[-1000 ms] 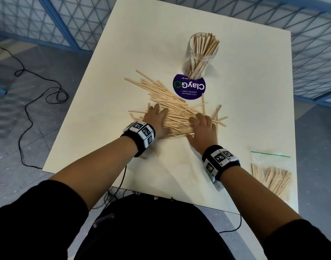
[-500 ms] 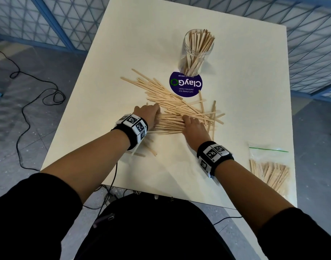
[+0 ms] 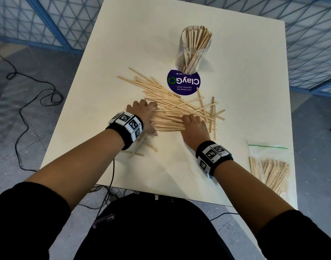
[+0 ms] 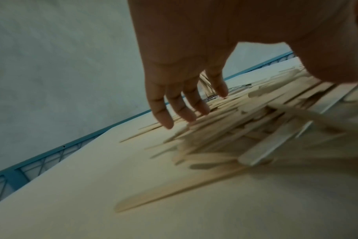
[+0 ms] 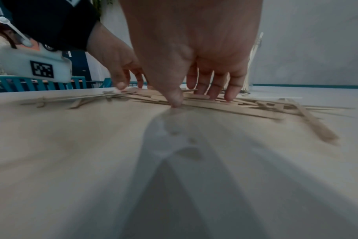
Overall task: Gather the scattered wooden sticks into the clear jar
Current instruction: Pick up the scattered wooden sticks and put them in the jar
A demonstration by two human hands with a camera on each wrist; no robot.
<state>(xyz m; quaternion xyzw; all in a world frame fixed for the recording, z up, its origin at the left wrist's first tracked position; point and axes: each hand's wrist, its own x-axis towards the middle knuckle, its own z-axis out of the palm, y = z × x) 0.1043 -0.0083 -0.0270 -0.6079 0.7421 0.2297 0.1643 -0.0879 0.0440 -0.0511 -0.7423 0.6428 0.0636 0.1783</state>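
Both hands lie flat with straight fingers on the sticks in the middle of the table: the left hand on the pile's left end, the right hand on its near side. The jar, already holding some sticks, stands upright toward the far edge, just behind a purple sticker.

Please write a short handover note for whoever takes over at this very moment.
Left hand: open, fingers on the left end of the stick pile.
Right hand: open, fingers flat on the pile's near right part.
Jar: upright behind the round sticker, already holding many sticks.
Left: most sticks lie loose on the table, a few strays under the left wrist.
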